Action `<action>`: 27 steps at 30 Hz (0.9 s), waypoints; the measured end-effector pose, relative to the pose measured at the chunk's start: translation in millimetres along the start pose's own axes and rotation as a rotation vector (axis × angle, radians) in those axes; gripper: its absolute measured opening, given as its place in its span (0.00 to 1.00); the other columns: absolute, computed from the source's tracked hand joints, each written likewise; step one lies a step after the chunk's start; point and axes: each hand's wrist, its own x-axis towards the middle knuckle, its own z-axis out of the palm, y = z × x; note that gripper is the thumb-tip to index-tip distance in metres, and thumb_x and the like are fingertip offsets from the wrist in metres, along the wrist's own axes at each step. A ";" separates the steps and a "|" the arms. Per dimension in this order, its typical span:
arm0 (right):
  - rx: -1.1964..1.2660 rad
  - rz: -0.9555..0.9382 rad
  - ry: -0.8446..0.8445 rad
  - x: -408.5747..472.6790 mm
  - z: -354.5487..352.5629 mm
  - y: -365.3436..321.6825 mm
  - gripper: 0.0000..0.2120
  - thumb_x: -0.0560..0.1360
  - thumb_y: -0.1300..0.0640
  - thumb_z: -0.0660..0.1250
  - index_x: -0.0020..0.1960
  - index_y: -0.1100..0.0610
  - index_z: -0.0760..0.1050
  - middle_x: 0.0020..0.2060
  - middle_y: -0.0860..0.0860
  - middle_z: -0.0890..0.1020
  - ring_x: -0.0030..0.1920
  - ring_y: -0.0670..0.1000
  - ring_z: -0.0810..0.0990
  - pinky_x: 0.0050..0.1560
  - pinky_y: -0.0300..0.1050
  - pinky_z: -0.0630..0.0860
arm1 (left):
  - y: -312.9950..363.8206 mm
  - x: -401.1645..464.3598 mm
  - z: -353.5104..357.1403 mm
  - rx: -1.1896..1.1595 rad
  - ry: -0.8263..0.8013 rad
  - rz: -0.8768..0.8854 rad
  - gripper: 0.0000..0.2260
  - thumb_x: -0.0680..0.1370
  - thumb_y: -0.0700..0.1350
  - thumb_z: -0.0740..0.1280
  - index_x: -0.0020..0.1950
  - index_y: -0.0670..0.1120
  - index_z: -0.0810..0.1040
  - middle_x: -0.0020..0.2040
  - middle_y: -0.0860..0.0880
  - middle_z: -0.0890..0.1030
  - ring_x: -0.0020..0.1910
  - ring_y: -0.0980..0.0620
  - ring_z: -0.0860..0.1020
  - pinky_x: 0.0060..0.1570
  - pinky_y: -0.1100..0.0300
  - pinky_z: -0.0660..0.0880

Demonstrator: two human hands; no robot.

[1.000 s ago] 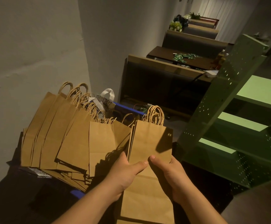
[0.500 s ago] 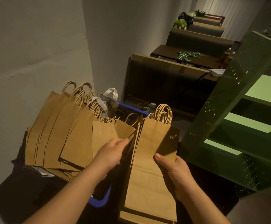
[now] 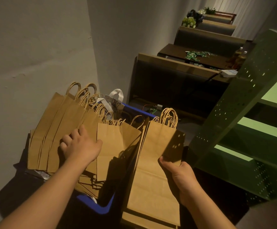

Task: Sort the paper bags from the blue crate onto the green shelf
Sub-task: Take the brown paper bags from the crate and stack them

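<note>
Head view looks down past two bare forearms at a blue crate (image 3: 101,207) crammed with flat brown paper bags (image 3: 65,129), their twisted-paper handles fanned up toward the wall. From where I stand, the left hand (image 3: 80,146) lies on top of that fanned pile, fingers spread and fairly straight, palm down against the paper, gripping nothing that I can see. The right hand (image 3: 178,175) holds a separate stack of bags (image 3: 156,162) just right of the crate, its thumb pinched over the front face near the stack's right edge and its fingers hidden behind; the stack stands roughly upright, handles at the top. A white-handled bag (image 3: 116,98) pokes up at the crate's far side among the brown ones. The green shelf (image 3: 243,103) stands to the right, perforated side panel facing the bags, its pale green boards bare where they show. Beyond, along the wall, runs a row of dark benches (image 3: 172,80) and a table (image 3: 205,58) strewn with small green packets (image 3: 194,55).
</note>
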 end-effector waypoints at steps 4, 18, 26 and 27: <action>-0.015 0.010 0.002 1.7 -0.9 1.5 0.15 0.74 0.53 0.76 0.53 0.62 0.78 0.40 0.57 0.81 0.39 0.52 0.76 0.38 0.43 0.68 | 2.2 -0.1 0.9 0.072 0.052 0.069 0.36 0.79 0.57 0.66 0.83 0.54 0.53 0.74 0.43 0.66 0.69 0.40 0.65 0.66 0.43 0.65; -0.022 0.028 0.020 4.1 -4.8 4.9 0.13 0.75 0.53 0.75 0.51 0.62 0.83 0.30 0.51 0.82 0.30 0.46 0.78 0.32 0.38 0.69 | -1.2 -12.2 31.3 0.255 0.049 0.169 0.29 0.78 0.60 0.64 0.77 0.51 0.67 0.83 0.41 0.53 0.73 0.40 0.60 0.67 0.44 0.63; -0.034 0.042 0.028 4.8 -2.6 4.0 0.13 0.75 0.53 0.75 0.48 0.64 0.81 0.33 0.55 0.80 0.33 0.51 0.74 0.34 0.43 0.67 | 6.5 -19.0 39.8 0.476 -0.075 0.250 0.42 0.79 0.67 0.56 0.83 0.40 0.52 0.82 0.35 0.36 0.81 0.35 0.34 0.76 0.32 0.38; -0.031 0.042 0.024 4.4 -1.9 3.8 0.13 0.75 0.53 0.75 0.49 0.64 0.81 0.34 0.57 0.80 0.34 0.51 0.74 0.35 0.43 0.67 | 7.3 -19.7 41.2 0.505 -0.099 0.265 0.43 0.79 0.68 0.55 0.83 0.39 0.50 0.82 0.35 0.36 0.80 0.35 0.32 0.75 0.31 0.35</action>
